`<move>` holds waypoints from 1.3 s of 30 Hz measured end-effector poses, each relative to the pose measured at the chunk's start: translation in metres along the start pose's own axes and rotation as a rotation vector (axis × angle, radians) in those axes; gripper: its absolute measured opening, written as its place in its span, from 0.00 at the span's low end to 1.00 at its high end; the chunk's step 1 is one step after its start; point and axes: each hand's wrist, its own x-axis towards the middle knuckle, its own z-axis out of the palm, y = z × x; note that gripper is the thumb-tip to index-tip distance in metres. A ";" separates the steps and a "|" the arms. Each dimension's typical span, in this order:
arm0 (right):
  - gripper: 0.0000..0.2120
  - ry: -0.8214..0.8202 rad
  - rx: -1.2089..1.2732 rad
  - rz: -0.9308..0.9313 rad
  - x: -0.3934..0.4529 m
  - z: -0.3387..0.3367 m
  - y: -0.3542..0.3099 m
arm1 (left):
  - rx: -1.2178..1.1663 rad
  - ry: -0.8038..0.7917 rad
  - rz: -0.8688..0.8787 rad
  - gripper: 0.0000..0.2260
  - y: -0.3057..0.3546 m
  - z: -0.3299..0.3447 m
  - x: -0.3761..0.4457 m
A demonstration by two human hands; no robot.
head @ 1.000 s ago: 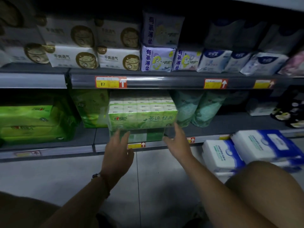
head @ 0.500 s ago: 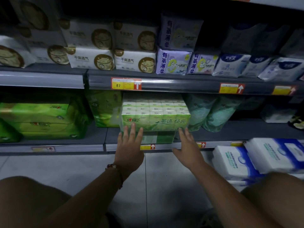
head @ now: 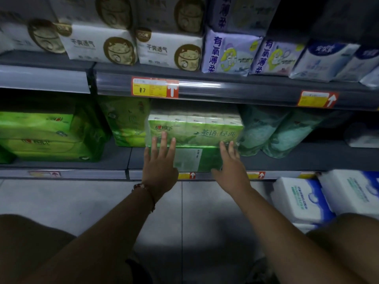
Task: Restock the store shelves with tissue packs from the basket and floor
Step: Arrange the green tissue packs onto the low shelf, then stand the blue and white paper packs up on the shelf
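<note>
Store shelf (head: pixel 287 158) is pretty dim; left hand (head: pixel 160 165) and right hand (head: pixel 231 169) both press flat, fingers straight, on the green tissue pack (head: pixel 196 134).

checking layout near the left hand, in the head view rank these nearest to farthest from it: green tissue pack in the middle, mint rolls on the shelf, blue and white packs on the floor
1. Green tissue pack, under the left hand.
2. Mint rolls, right along the shelf.
3. Blue and white packs, far right on the floor.

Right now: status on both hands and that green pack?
Left hand and right hand open, flat on green tissue pack. Pack on lower shelf, front edge overhanging slightly. Neighbouring packs either side; slot looks clear.
</note>
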 end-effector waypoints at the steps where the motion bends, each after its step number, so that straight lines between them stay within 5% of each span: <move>1: 0.46 -0.008 -0.009 0.001 0.006 -0.001 -0.001 | 0.004 -0.002 -0.003 0.41 -0.002 0.000 0.007; 13: 0.48 -0.134 -0.086 -0.023 0.020 -0.017 0.012 | 0.015 -0.088 0.006 0.38 0.018 -0.016 0.006; 21: 0.43 -0.188 -0.171 0.004 -0.051 -0.100 0.055 | -0.011 -0.254 0.302 0.39 0.121 -0.058 -0.023; 27: 0.43 -0.123 -0.232 0.254 -0.111 -0.172 0.129 | 0.009 -0.301 0.539 0.37 0.204 -0.074 -0.010; 32: 0.44 -0.135 -0.053 0.548 -0.138 -0.195 0.184 | -0.054 -0.341 0.674 0.36 0.266 -0.048 0.000; 39: 0.38 -0.084 0.056 0.614 -0.091 -0.203 0.251 | -0.057 -0.440 0.838 0.35 0.343 0.000 0.038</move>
